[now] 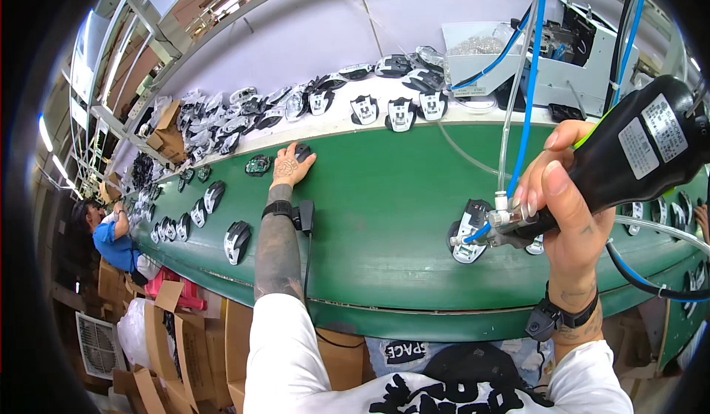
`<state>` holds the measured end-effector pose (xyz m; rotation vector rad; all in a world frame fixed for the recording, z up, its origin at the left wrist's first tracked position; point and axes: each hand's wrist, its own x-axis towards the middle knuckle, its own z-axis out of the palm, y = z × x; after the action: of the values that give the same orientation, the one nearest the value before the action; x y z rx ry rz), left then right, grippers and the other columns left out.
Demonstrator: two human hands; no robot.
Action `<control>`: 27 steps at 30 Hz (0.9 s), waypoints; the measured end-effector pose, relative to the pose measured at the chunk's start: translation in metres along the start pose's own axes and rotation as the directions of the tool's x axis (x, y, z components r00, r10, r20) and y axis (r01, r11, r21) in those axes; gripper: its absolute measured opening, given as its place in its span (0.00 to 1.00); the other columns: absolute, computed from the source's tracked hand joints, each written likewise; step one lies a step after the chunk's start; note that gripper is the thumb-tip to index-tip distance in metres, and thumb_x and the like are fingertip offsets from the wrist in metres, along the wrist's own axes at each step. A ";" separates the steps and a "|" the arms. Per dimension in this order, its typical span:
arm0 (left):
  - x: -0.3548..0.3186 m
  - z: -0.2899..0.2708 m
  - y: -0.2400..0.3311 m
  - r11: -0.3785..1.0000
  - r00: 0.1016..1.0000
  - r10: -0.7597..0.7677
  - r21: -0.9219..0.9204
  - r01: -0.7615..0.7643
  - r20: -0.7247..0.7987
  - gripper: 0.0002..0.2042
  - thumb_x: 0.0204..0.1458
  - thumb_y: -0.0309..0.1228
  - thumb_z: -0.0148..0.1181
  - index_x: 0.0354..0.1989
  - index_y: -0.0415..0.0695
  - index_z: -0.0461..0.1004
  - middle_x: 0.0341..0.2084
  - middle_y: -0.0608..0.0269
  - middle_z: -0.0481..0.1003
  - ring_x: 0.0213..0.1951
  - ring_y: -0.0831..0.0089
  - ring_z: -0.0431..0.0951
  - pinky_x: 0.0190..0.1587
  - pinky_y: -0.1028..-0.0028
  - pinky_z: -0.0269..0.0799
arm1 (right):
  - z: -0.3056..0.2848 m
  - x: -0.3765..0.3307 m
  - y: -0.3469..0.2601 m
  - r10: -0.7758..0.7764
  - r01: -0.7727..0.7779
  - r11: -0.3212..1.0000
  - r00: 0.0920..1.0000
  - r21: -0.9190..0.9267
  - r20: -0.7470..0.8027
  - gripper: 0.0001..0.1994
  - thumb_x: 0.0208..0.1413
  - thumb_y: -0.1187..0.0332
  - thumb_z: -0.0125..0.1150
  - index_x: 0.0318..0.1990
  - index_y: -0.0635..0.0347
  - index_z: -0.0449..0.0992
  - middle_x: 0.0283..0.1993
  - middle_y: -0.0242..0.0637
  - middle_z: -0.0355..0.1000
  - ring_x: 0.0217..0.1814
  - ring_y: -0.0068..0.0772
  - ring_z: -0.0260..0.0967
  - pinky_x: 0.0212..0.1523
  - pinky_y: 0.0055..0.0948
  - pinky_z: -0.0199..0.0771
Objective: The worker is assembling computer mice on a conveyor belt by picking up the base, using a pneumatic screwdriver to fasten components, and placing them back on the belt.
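Observation:
My right hand (566,207) is wrapped round a black power screwdriver (640,144), held raised over the right of the green belt. Its clear fitting end, fed by blue and clear tubes, is above a white-and-black computer mouse shell (473,222) and hides part of it. Stretched far forward, my left hand (291,165) has its fingers closed over a dark mouse part (302,151) on the belt. Just left of that hand lies a mouse base with a green circuit board (258,165).
More mouse shells (237,242) sit on the green belt (370,214) at left and right. A white ledge behind holds bagged mouse parts (222,114) and a screw feeder (547,59). Tubes cross the right side. Cardboard boxes (181,333) stand below; a person in blue (111,233) works far left.

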<state>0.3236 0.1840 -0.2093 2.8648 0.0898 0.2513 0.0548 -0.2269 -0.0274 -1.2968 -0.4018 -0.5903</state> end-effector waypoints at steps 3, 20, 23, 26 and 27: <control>-0.025 -0.003 0.002 0.995 0.995 0.085 0.057 -0.087 0.051 0.37 0.43 0.53 0.59 0.60 0.45 0.59 0.53 0.41 0.62 0.53 0.44 0.64 0.56 0.58 0.62 | 0.002 0.001 -0.001 -0.027 0.027 1.000 0.999 0.002 -0.043 0.14 0.49 0.76 0.62 0.42 0.66 0.67 0.25 0.26 0.65 0.26 0.15 0.62 0.30 0.15 0.60; -0.212 -0.011 0.257 -0.444 0.808 0.440 -0.687 0.575 0.393 0.20 0.54 0.44 0.46 0.52 0.46 0.65 0.40 0.55 0.72 0.41 0.59 0.75 0.41 0.57 0.74 | -0.034 0.019 -0.003 -0.247 0.299 0.938 0.931 0.173 -0.268 0.15 0.60 0.58 0.52 0.43 0.63 0.67 0.18 0.31 0.62 0.25 0.27 0.67 0.29 0.24 0.67; -0.229 -0.008 0.269 -0.436 0.778 0.494 -0.663 0.608 0.389 0.20 0.53 0.41 0.45 0.50 0.41 0.65 0.40 0.55 0.72 0.41 0.58 0.75 0.38 0.58 0.75 | -0.037 0.020 -0.004 -0.311 0.350 0.928 0.916 0.127 -0.253 0.15 0.60 0.60 0.53 0.43 0.65 0.67 0.18 0.32 0.63 0.22 0.27 0.66 0.28 0.25 0.69; -0.239 -0.008 0.278 -0.402 0.754 0.539 -0.673 0.621 0.374 0.24 0.54 0.42 0.44 0.55 0.40 0.62 0.45 0.53 0.70 0.42 0.60 0.74 0.36 0.59 0.75 | -0.044 0.023 -0.003 -0.339 0.366 0.925 0.918 0.106 -0.207 0.15 0.60 0.61 0.53 0.44 0.65 0.67 0.18 0.32 0.63 0.22 0.26 0.66 0.28 0.26 0.70; -0.240 -0.009 0.280 -0.407 0.748 0.566 -0.671 0.620 0.347 0.25 0.54 0.42 0.44 0.56 0.39 0.60 0.48 0.52 0.68 0.42 0.61 0.73 0.35 0.59 0.75 | -0.044 0.025 -0.002 -0.381 0.398 0.914 0.907 0.074 -0.180 0.14 0.60 0.61 0.53 0.43 0.65 0.68 0.18 0.32 0.63 0.22 0.26 0.66 0.28 0.26 0.70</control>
<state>0.0965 -0.1033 -0.1652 0.6791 -0.1543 -0.6046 0.0711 -0.2747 -0.0213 -1.0578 -0.5572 -0.9915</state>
